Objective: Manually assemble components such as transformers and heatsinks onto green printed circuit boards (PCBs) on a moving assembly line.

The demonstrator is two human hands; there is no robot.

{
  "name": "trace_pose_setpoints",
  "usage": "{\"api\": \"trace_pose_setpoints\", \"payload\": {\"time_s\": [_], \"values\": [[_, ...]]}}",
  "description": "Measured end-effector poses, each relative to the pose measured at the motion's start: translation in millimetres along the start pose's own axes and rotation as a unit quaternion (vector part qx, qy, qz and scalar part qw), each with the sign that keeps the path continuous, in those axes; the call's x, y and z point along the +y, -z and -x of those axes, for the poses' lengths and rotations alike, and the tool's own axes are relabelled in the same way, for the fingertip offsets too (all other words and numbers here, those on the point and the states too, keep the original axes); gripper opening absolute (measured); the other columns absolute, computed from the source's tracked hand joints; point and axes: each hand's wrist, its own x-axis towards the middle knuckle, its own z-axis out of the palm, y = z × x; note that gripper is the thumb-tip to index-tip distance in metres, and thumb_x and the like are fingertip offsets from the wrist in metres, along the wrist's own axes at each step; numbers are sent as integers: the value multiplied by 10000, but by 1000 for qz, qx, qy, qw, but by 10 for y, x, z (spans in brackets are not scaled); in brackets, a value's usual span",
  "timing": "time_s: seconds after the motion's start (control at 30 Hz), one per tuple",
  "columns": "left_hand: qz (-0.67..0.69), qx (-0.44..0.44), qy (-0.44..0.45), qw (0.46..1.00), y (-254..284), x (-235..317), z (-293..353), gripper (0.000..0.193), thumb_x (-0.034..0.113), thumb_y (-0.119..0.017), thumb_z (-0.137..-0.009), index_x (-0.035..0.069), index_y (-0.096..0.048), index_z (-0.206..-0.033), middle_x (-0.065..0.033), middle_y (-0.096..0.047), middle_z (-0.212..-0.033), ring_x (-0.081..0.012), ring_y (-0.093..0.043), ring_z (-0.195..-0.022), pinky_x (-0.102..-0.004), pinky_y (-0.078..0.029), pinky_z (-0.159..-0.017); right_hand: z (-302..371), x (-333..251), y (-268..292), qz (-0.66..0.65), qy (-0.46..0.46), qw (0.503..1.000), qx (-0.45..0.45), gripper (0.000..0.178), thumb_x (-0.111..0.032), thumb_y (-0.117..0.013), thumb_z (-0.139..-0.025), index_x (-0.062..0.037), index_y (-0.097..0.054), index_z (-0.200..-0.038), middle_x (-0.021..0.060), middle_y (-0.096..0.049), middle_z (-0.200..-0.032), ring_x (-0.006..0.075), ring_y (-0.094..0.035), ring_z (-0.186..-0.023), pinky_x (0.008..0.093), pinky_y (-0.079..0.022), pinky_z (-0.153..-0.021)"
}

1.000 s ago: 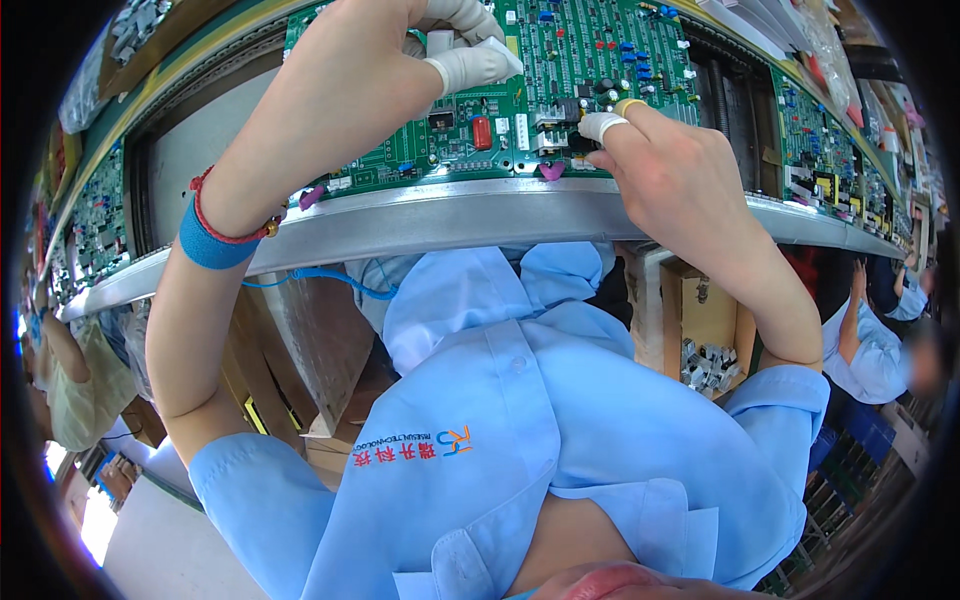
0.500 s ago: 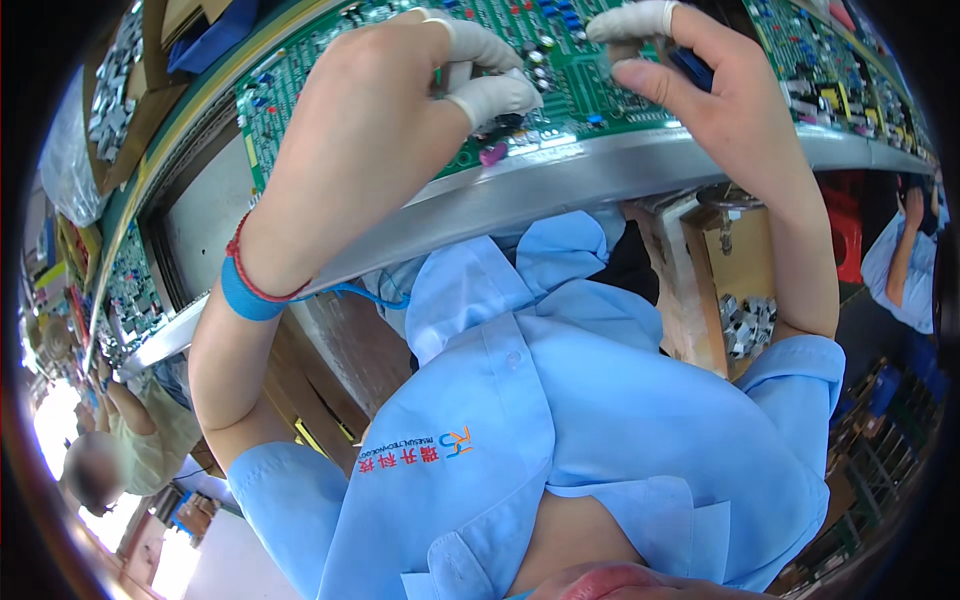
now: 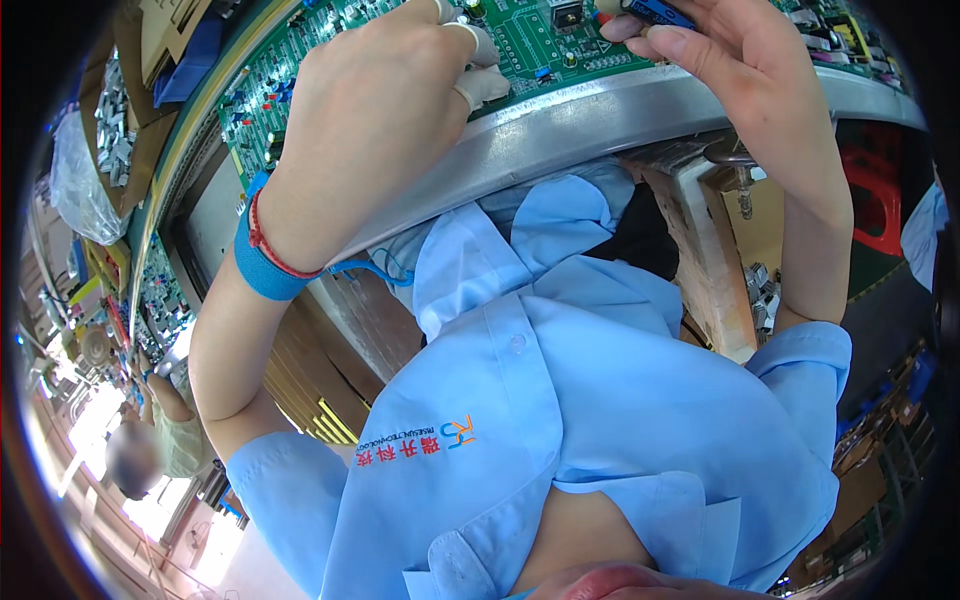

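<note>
A green circuit board packed with small components lies along the far side of a metal rail. My left hand, with white finger coverings and a blue and red wristband, is bent over the board near its front edge. Its thumb and fingers are drawn together; whatever is between them is hidden. My right hand is raised over the board's right part. A dark blue cylindrical capacitor with pale markings rests in its curled fingers, partly cut off by the upper frame edge.
The curved metal rail runs between me and the board. At left stands a cardboard box of metal parts beside a clear plastic bag. Another person works farther left. A red stool is at right.
My right hand has moved up and right and turned, bringing the blue capacitor into clearer sight. The left hand has shifted slightly along the board. The whole view has tilted somewhat.
</note>
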Motion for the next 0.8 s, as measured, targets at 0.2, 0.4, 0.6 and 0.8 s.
{"api": "trace_pose_setpoints", "payload": {"time_s": [0.2, 0.4, 0.6, 0.8], "values": [[-32, -82, 68, 994, 136, 158, -106, 166, 201, -686, -822, 38, -704, -848, -61, -601, -738, -202, -594, -616, -318, -477, -555, 5, -4, -2, 7, 6, 1000, -1, 434, 106, -457, -884, 38, -467, -1313, 134, -559, -1151, 178, -571, -1041, 300, -481, -879], [-29, -119, 98, 988, 159, 184, -114, 172, 213, -667, -803, 47, -708, -825, -101, -595, -767, -272, -610, -667, -372, -494, -591, 37, 22, -8, 67, 63, 996, -5, 438, 30, -548, -882, 39, -478, -1314, 139, -582, -1189, 192, -610, -1045, 281, -495, -825], [-57, -141, 109, 982, 144, 200, -145, 152, 182, -663, -793, 34, -697, -801, -106, -601, -773, -269, -615, -654, -364, -495, -580, 50, 82, -44, 130, 154, 979, 8, 438, -5, -610, -865, 36, -511, -1289, 131, -598, -1178, 185, -627, -1018, 269, -501, -789], [-90, -144, 68, 983, 175, 237, -148, 98, 127, -653, -752, 33, -671, -772, -101, -590, -785, -251, -621, -639, -356, -500, -554, -64, 254, 67, 39, 121, 992, 0, 442, -24, -674, -833, 39, -546, -1252, 125, -625, -1132, 191, -628, -1006, 278, -507, -823]]}}
